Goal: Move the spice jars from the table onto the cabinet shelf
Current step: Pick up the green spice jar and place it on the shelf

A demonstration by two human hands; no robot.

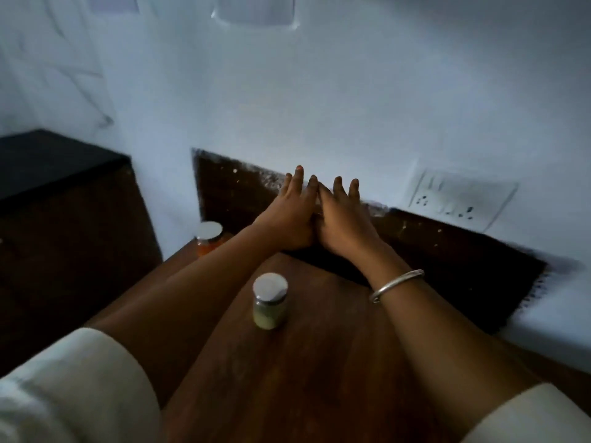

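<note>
A glass jar of pale green spice (pixel 270 302) with a silver lid stands on the brown wooden table (pixel 319 362), between my forearms. A second jar with orange spice (pixel 209 238) and a silver lid stands at the table's far left corner. My left hand (pixel 289 215) and my right hand (pixel 343 220) are stretched forward side by side above the table's far edge, touching each other, fingers straight and spread. Neither hand holds anything. A metal bangle circles my right wrist.
A white wall with a switch and socket plate (pixel 460 199) rises behind the table. A dark brown board (pixel 447 251) lines the wall's base. A dark cabinet with a black top (pixel 48 161) stands at the left.
</note>
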